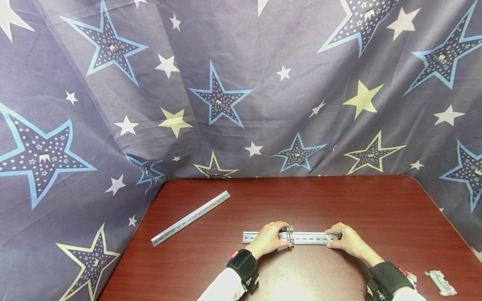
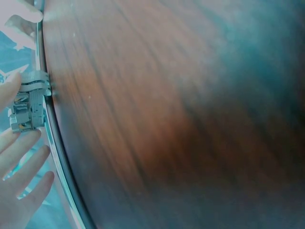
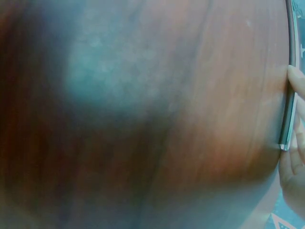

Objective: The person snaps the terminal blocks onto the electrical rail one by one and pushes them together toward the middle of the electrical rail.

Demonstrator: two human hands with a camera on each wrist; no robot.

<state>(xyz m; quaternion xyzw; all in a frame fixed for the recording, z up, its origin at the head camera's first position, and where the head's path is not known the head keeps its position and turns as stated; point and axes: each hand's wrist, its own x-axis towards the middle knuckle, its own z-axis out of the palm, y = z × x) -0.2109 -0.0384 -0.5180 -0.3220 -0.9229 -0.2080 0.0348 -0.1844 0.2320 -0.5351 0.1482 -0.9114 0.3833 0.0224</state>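
A slotted metal DIN rail (image 1: 310, 238) lies crosswise on the table in front of me. Grey terminal blocks (image 1: 290, 235) sit across it, a little right of its left half. My left hand (image 1: 268, 239) pinches these terminal blocks, thumb on the near side and fingertips on the far side. In the left wrist view, the thumb presses one end of the grey terminal blocks (image 2: 31, 102), while the other fingers spread beyond them. My right hand (image 1: 348, 240) grips the rail's right end between thumb and fingers. The right wrist view shows the rail end (image 3: 287, 129) beside that hand.
A second slotted rail (image 1: 190, 218) lies slantwise at the left of the reddish-brown table (image 1: 320, 200). Pale greenish pieces (image 1: 441, 282) lie at the right near edge, partly behind the right wrist strap. A star-patterned cloth (image 1: 241, 142) hangs behind the table.
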